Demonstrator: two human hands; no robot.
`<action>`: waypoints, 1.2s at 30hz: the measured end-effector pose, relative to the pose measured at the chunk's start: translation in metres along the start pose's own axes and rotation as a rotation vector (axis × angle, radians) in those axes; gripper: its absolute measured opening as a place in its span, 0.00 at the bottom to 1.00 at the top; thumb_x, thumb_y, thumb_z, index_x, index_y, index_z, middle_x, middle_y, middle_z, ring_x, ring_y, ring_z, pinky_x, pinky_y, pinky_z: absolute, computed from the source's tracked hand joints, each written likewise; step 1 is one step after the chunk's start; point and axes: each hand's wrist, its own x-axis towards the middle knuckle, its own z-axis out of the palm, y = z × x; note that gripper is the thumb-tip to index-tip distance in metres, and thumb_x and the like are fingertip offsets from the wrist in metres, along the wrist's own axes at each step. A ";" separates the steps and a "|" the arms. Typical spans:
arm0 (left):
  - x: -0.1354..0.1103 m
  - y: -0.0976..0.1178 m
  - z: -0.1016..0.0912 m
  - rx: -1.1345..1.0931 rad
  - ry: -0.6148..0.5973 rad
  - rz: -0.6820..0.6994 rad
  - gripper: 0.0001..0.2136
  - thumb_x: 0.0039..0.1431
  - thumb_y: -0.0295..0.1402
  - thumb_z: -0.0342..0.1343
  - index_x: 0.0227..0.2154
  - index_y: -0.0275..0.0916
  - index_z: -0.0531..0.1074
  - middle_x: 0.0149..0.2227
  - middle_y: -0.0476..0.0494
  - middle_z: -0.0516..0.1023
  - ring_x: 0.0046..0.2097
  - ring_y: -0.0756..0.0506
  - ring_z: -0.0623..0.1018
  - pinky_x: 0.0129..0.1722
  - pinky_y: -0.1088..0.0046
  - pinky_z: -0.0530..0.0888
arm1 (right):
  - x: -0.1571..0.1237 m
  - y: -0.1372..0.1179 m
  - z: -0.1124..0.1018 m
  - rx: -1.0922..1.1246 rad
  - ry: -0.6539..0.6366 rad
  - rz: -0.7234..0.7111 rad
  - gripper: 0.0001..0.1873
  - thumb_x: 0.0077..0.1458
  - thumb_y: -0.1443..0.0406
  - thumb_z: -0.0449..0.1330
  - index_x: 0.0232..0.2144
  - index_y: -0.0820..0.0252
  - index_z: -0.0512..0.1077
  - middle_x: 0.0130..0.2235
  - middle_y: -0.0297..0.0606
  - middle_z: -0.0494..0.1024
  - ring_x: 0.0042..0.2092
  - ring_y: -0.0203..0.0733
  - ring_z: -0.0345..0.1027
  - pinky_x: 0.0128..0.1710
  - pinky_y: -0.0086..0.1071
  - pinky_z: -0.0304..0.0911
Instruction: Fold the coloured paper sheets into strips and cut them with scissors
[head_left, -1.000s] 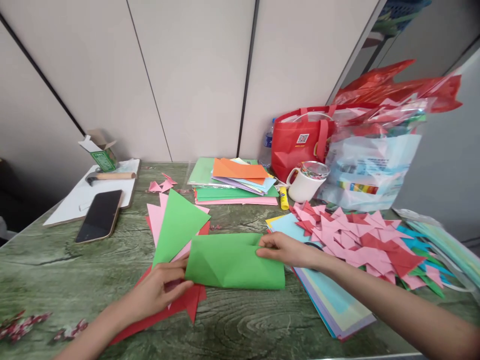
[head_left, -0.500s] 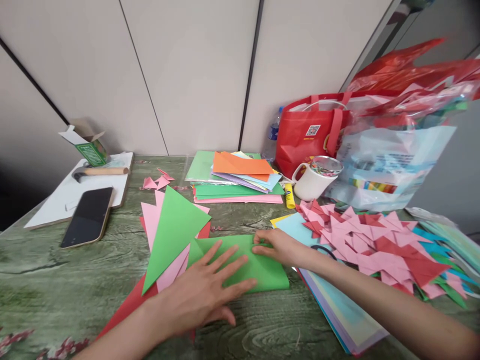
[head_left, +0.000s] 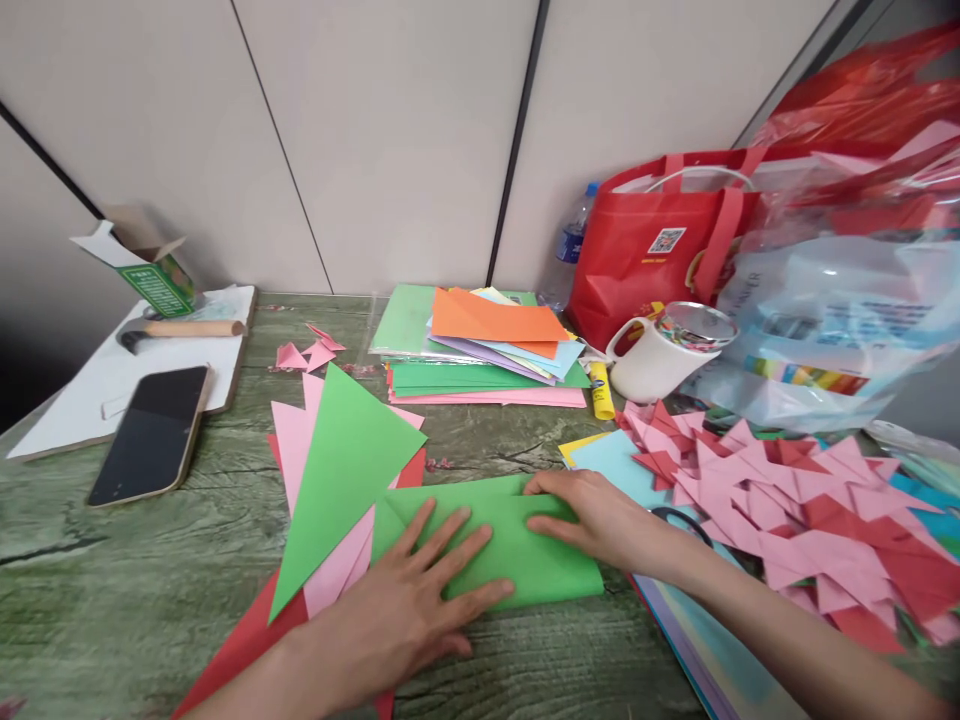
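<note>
A folded sheet of green paper (head_left: 487, 575) lies on the table in front of me, its upper layer lifted a little along the far edge. My left hand (head_left: 427, 590) rests flat across its left part, fingers spread. At the far edge, my right hand (head_left: 581, 510) has its curled fingers and thumb on the paper's flap. Just left of the sheet, a green paper triangle (head_left: 345, 480) lies over pink paper pieces (head_left: 292, 435) and red paper (head_left: 247, 640). Scissors, of which a dark handle (head_left: 679, 520) shows, lie partly behind my right forearm.
Pink and red folded pieces (head_left: 795, 520) cover the right side, near a paper stack (head_left: 697, 630). Behind stand a white mug (head_left: 645, 360), a yellow glue stick (head_left: 600, 390), a red bag (head_left: 652, 240) and coloured paper (head_left: 495, 320). A phone (head_left: 154, 430) and hammer (head_left: 187, 328) are left.
The view has shifted slightly. My right hand's fingers have spread a little along the far edge, and the flap there has come down lower over the sheet. My left hand stays flat.
</note>
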 end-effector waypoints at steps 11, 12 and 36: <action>-0.005 -0.008 0.005 -0.085 0.039 -0.032 0.31 0.57 0.40 0.58 0.61 0.46 0.54 0.63 0.37 0.56 0.64 0.31 0.51 0.55 0.34 0.51 | 0.011 -0.001 -0.006 -0.021 -0.063 0.016 0.12 0.57 0.61 0.57 0.44 0.56 0.67 0.42 0.37 0.77 0.43 0.46 0.72 0.42 0.37 0.63; -0.006 -0.009 0.004 -0.093 0.051 -0.035 0.30 0.58 0.40 0.56 0.61 0.45 0.54 0.63 0.37 0.57 0.64 0.31 0.51 0.56 0.35 0.50 | 0.012 0.000 -0.006 -0.026 -0.056 0.011 0.11 0.57 0.61 0.57 0.43 0.56 0.68 0.42 0.38 0.77 0.43 0.46 0.72 0.42 0.37 0.63; -0.007 -0.010 -0.001 -0.080 0.080 -0.092 0.26 0.59 0.34 0.57 0.59 0.42 0.59 0.61 0.36 0.61 0.63 0.34 0.56 0.57 0.39 0.53 | 0.011 0.010 0.014 -0.156 0.124 -0.040 0.07 0.60 0.62 0.53 0.39 0.57 0.67 0.38 0.40 0.76 0.38 0.46 0.73 0.37 0.37 0.66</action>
